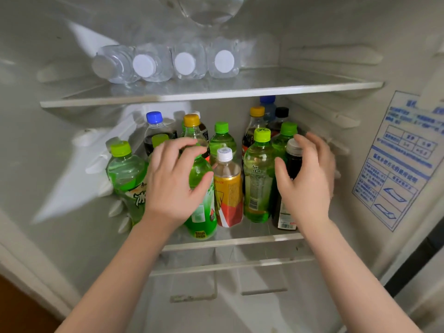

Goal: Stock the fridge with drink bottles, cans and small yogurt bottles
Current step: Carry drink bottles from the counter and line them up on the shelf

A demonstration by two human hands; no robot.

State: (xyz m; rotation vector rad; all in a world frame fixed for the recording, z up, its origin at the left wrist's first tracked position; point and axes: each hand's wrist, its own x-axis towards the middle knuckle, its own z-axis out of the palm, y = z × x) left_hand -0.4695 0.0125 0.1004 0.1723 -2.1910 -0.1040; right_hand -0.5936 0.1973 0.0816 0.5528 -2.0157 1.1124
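My left hand (175,181) curls round the top of a green soda bottle (201,212) at the front of the lower fridge shelf (230,241), hiding its cap. My right hand (310,174), slightly blurred, wraps round a dark drink bottle (294,164) with a pale cap at the shelf's front right. Between them stand a yellow-and-red labelled bottle (228,193) with a white cap and a pale green tea bottle (258,179). Several more green, dark and clear bottles stand upright behind and to the left.
Several clear water bottles (185,63) lie on the upper glass shelf (216,92), caps facing me. A blue printed sticker (403,159) is on the right inner wall. Clear drawers (216,272) sit below the lower shelf.
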